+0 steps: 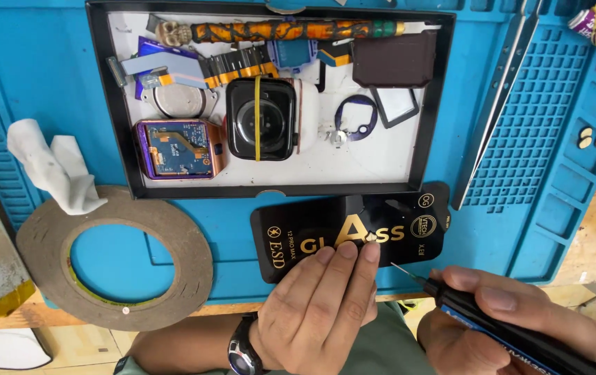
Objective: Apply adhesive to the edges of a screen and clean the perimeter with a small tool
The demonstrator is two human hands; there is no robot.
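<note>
My left hand (326, 305) rests its fingertips on a glossy black flat package (291, 236) lying on the blue work mat (34, 69). The fingers are closed together and pinch a tiny dark part (370, 238) against the package. My right hand (520, 305) grips a black-handled precision screwdriver (482, 316). Its thin metal tip (406, 271) points at my left fingertips, a short gap away.
Behind the package a black-rimmed tray (121, 139) holds a black smartwatch body (260, 118), an orange case with a circuit board (176, 147), flex cables and a skull-topped orange pen (277, 30). A roll of tape (41, 243), a crumpled tissue (55, 167) and metal strips (499, 97) lie nearby.
</note>
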